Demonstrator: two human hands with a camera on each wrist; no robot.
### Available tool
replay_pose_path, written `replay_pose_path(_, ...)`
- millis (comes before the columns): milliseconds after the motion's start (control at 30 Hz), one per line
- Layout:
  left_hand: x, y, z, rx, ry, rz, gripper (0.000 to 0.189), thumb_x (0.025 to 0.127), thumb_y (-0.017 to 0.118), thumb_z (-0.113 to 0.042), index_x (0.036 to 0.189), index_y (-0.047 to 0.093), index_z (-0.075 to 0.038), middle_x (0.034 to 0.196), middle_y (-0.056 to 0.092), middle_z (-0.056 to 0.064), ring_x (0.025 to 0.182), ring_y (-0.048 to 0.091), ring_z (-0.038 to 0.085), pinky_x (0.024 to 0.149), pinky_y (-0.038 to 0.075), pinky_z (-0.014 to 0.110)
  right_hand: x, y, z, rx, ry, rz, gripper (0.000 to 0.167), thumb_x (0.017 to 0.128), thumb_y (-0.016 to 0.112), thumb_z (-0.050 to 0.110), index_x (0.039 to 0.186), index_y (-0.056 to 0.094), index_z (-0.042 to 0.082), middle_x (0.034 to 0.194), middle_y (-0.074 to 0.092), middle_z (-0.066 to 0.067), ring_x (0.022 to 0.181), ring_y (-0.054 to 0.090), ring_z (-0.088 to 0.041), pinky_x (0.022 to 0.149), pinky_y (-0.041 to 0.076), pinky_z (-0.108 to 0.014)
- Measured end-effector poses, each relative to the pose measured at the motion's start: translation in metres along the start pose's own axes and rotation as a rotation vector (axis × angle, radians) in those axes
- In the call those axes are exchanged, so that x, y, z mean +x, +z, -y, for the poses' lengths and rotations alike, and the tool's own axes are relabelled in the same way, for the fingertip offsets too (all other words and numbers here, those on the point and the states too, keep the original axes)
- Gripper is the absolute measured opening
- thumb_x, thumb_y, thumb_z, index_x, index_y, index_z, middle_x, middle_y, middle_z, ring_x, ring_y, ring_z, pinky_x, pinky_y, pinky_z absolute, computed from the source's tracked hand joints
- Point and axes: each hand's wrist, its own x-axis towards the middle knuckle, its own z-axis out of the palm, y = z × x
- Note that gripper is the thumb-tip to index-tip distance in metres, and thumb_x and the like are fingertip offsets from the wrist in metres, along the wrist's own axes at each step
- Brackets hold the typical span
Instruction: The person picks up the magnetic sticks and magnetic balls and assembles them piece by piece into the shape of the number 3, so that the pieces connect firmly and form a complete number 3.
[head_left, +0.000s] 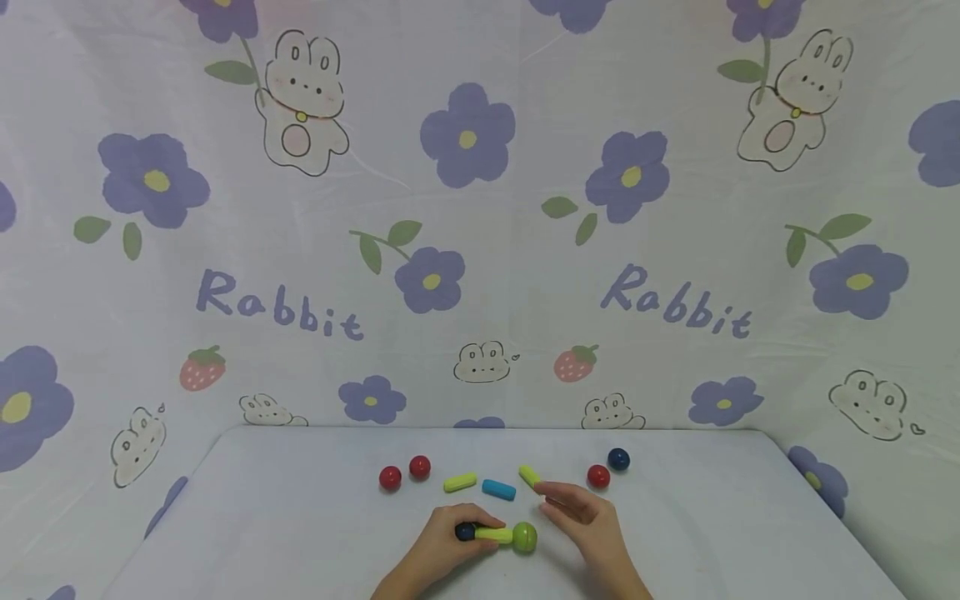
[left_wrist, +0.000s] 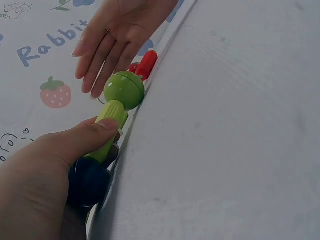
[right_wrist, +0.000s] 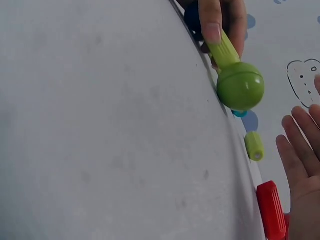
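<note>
Backdrop (head_left: 525,212), flower-and-rabbit print, fills upper frame. White table (head_left: 300,542) spans bottom. Left hand (head_left: 444,537), lower centre: thumb and fingers pinch lime rod (head_left: 493,536), with navy ball (head_left: 465,531) at its left end, green ball (head_left: 525,537) at its right. Right hand (head_left: 592,523), lower frame, right of centre: fingers straight, slightly apart; fingertips by slanted yellow rod (head_left: 528,475), contact hard to tell. Red rod (right_wrist: 271,210), lower right of right-wrist view. Head view, above left hand: flat-lying yellow rod (head_left: 461,482), blue rod (head_left: 498,490) just right. Farther left, two red balls (head_left: 390,478); right of centre, lone red ball (head_left: 598,476) beside dark blue ball (head_left: 618,459).
</note>
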Motion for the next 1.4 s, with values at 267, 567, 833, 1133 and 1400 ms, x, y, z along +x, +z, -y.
replay_pose_path(267,0.001,0.0,0.0,-0.006,-0.006,0.001,0.027,0.075,0.071,-0.027,0.101,0.067,-0.025,0.095,0.063,-0.014,0.094,0.056,0.006,0.087,0.04,0.029,0.01,-0.002,-0.001,-0.01,-0.056,-0.038,0.03,0.077,0.07,0.012,0.107,0.063,0.009,0.108,0.062,-0.004,0.104,0.055,-0.017,0.083,0.044,-0.027)
replay_pose_path(567,-0.001,0.001,0.0,-0.014,0.002,0.002,0.027,0.075,0.071,-0.027,0.102,0.067,-0.023,0.095,0.063,-0.014,0.094,0.056,0.006,0.088,0.039,0.029,0.021,0.007,-0.004,0.008,-0.052,0.005,0.034,0.078,0.07,0.013,0.109,0.061,0.005,0.11,0.06,-0.008,0.105,0.054,-0.019,0.083,0.044,-0.027)
replay_pose_path(833,-0.002,0.001,-0.001,-0.005,0.021,-0.011,0.028,0.075,0.071,-0.027,0.102,0.067,-0.023,0.095,0.063,-0.014,0.094,0.056,0.007,0.089,0.039,0.031,0.031,0.017,-0.008,-0.032,-0.063,0.088,0.034,0.081,0.067,0.017,0.113,0.06,0.008,0.112,0.06,-0.006,0.107,0.053,-0.019,0.085,0.043,-0.026)
replay_pose_path(1133,-0.003,0.002,-0.001,0.003,0.023,-0.011,0.028,0.075,0.071,-0.028,0.102,0.067,-0.022,0.094,0.063,-0.014,0.094,0.056,0.006,0.089,0.039,0.031,0.035,0.025,-0.005,-0.046,-0.071,0.178,0.035,0.084,0.064,0.013,0.116,0.057,0.001,0.115,0.057,-0.014,0.108,0.051,-0.026,0.084,0.043,-0.024)
replay_pose_path(1400,-0.003,0.002,-0.001,0.012,0.044,-0.012,0.027,0.076,0.071,-0.027,0.102,0.067,-0.022,0.095,0.063,-0.014,0.094,0.056,0.006,0.089,0.039,0.03,0.036,0.03,0.001,-0.034,-0.083,0.259,0.041,0.081,0.067,0.014,0.117,0.055,-0.001,0.119,0.054,-0.016,0.114,0.046,-0.027,0.092,0.037,-0.035)
